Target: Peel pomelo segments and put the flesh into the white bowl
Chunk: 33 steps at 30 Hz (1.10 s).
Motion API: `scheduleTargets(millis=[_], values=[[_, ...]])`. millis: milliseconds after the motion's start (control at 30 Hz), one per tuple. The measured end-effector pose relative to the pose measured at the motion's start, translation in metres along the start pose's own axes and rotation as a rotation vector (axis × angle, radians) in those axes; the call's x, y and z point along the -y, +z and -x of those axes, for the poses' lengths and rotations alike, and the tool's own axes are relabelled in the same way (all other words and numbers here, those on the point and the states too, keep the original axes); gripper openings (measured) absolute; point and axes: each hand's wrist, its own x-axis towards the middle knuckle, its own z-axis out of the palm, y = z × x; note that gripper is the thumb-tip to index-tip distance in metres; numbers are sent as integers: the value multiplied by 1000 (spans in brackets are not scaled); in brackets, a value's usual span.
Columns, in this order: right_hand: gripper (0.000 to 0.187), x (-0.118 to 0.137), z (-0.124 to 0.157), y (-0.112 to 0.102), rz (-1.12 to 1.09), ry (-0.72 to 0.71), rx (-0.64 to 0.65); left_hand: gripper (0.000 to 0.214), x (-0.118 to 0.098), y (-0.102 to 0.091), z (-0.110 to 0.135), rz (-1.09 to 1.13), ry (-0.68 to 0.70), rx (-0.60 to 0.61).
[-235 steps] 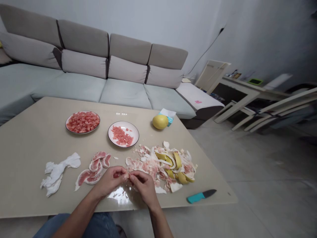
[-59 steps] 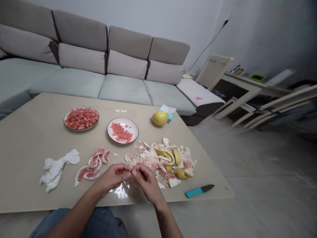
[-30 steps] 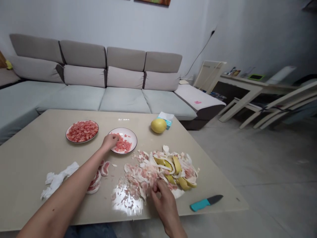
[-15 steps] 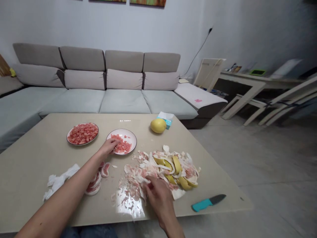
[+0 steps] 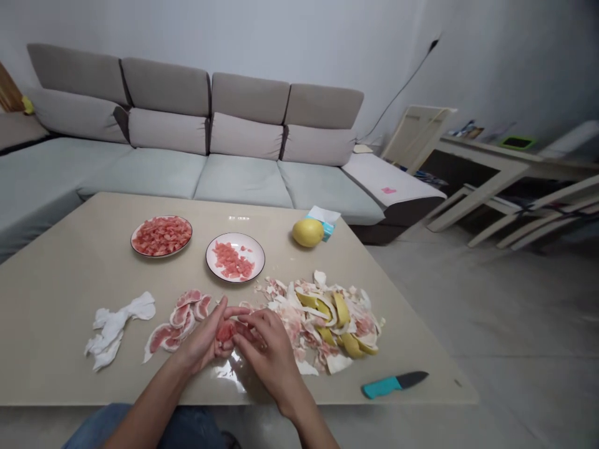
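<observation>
Both hands meet low over the near part of the beige table [image 5: 60, 249]. My left hand [image 5: 206, 340] cups a pink pomelo segment [image 5: 226, 330], and my right hand [image 5: 264, 349] pinches at that same piece with its fingertips. Just to the left lie a few unpeeled pink segments [image 5: 175, 321]. To the right spreads a heap of yellow rind and white pith scraps [image 5: 322, 318]. Farther back stand two plates of peeled pink flesh: a fuller one [image 5: 161, 236] on the left and a white one [image 5: 235, 257] with less in it.
A crumpled white tissue [image 5: 116, 321] lies at the left. A teal-handled knife [image 5: 395, 383] rests near the table's right front corner. A whole yellow pomelo [image 5: 307, 232] sits by a tissue pack [image 5: 324, 219] at the back. Grey sofa [image 5: 187, 137] behind; pale furniture at right.
My left hand came back from the white plate to the near edge and holds a new segment. My right hand left the scrap heap and joined it. The view tilted down.
</observation>
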Motion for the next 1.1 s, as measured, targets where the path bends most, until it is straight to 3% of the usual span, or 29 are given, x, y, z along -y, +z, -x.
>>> scheduleTargets(millis=[233, 400, 500, 667, 1100], values=[[11, -4, -6, 8, -71, 80, 14, 61, 0, 0, 5, -88, 21, 29], [12, -1, -9, 2, -271, 220, 28, 45, -3, -7, 14, -311, 111, 38], [14, -1, -9, -2, -343, 266, 23, 35, -8, -9, 16, -503, 156, -10], [20, -2, -7, 0, -415, 323, 53, 18, -11, -11, 12, -712, 359, -121], [16, 2, -7, 2, -369, 356, 53, 18, -7, -10, 13, -791, 398, -207]])
